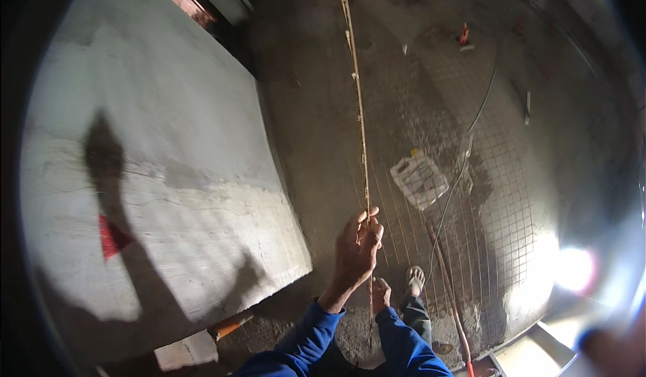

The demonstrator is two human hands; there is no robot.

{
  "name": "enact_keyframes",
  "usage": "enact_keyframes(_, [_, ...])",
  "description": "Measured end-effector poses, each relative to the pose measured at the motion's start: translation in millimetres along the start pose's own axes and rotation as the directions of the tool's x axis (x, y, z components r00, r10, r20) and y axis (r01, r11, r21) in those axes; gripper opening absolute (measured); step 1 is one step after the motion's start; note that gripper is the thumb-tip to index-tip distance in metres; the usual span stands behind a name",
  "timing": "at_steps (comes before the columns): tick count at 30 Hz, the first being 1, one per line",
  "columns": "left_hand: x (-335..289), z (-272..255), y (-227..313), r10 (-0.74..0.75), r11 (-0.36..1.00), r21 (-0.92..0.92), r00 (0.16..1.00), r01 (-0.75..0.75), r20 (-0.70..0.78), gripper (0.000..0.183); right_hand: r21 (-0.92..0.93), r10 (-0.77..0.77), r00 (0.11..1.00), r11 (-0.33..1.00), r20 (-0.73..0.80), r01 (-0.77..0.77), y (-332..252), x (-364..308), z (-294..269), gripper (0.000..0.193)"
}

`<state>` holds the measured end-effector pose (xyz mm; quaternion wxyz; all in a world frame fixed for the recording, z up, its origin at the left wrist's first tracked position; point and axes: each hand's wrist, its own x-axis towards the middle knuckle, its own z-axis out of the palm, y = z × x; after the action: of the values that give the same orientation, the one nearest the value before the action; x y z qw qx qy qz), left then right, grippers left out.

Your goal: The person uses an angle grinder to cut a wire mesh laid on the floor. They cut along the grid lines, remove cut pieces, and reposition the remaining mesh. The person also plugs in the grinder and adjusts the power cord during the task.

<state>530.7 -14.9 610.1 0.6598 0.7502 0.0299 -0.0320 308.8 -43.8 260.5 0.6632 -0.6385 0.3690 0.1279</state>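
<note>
A long, thin, tan rod or taut cord (361, 118) with small pale bits along it runs from the top of the view down to my hands; I cannot tell which it is. My left hand (358, 248) pinches it between thumb and fingers. Lower down and closer to me, my right hand (381, 294) is closed around the same line, its fingers partly hidden. Below my right hand the lower end hangs down in front of me. Both forearms are in blue sleeves.
A pale wall (168, 141) with a red mark (113, 238) rises at left. On the floor lie wire mesh (501, 202), a white jerrycan (420, 178), a grey cable (481, 108) and a reddish hose (449, 279). An orange stub (464, 34) stands farther off. A sandalled foot (415, 278) shows nearby.
</note>
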Motion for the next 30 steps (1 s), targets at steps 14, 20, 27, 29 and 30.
enact_keyframes(14, [54,36,226,0.77,0.605,0.433,0.63,-0.667,-0.106,0.047,0.489,-0.762,0.589,0.636,0.271,0.597,-629,-4,-170,0.063])
enact_keyframes(20, [55,37,205,0.845,0.464,0.322,0.522,-0.825,0.121,0.064,0.668,-0.818,0.559,0.491,0.135,0.559,-833,-88,-209,0.073])
enact_keyframes(27, [154,11,159,0.714,0.42,0.277,0.502,-0.865,0.488,0.057,0.892,-0.895,0.02,0.446,0.446,0.072,-809,-17,-196,0.089])
enact_keyframes(29, [185,-10,134,0.686,0.382,0.308,0.49,-0.871,0.538,0.042,0.889,-0.921,0.127,0.389,0.369,0.243,-779,-2,-185,0.093])
enact_keyframes(30, [206,-23,120,0.695,0.361,0.304,0.472,-0.882,0.543,0.032,0.831,-0.842,0.534,0.348,0.075,0.433,-765,6,-172,0.094])
